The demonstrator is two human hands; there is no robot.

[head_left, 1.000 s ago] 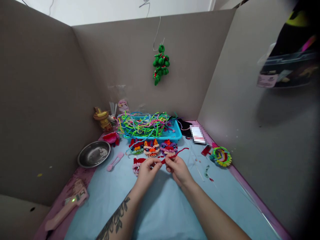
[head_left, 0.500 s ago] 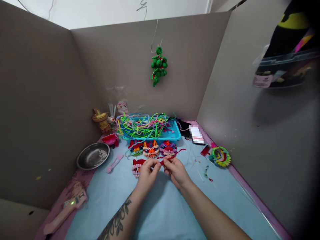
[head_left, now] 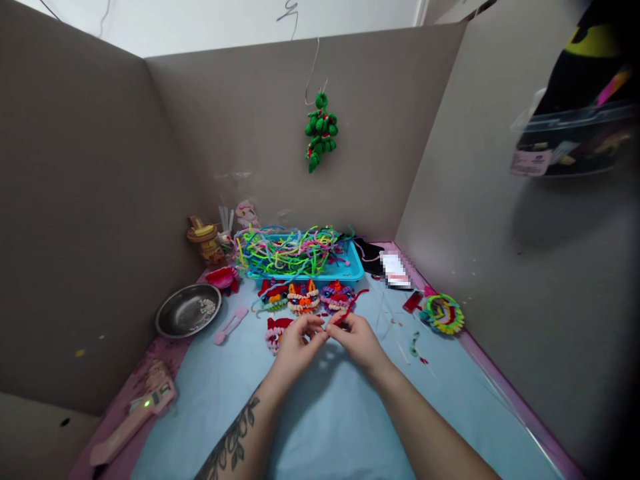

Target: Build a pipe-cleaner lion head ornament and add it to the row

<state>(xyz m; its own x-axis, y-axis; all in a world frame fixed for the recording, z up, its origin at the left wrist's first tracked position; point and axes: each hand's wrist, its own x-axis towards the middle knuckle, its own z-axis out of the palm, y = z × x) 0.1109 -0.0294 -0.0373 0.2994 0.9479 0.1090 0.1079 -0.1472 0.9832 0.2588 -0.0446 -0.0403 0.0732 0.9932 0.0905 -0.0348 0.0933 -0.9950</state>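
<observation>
A red pipe cleaner (head_left: 354,301) sticks up from the fingers of my right hand (head_left: 356,339), which is closed on it. My left hand (head_left: 299,343) meets the right at the fingertips, its thumb and fingers curled toward the same spot; whether it grips the pipe cleaner's lower end is hidden. Just left of that hand lies a red and pink pipe-cleaner face (head_left: 274,335), partly covered. Beyond my hands sit three similar faces: a green and red one (head_left: 273,298), an orange and cream one (head_left: 303,299) and a purple and red one (head_left: 337,295).
A blue tray (head_left: 345,272) heaped with colourful pipe cleaners (head_left: 290,253) stands at the back. On the left are a metal bowl (head_left: 175,320), a pink double-ended tool (head_left: 231,325) and a pink glue gun (head_left: 140,417). A yellow-green ring piece (head_left: 443,315) lies right.
The red pipe cleaner has tilted more upright in my right hand. Its part between the fingertips no longer shows, and the fingertips are closer together. The view has shifted slightly.
</observation>
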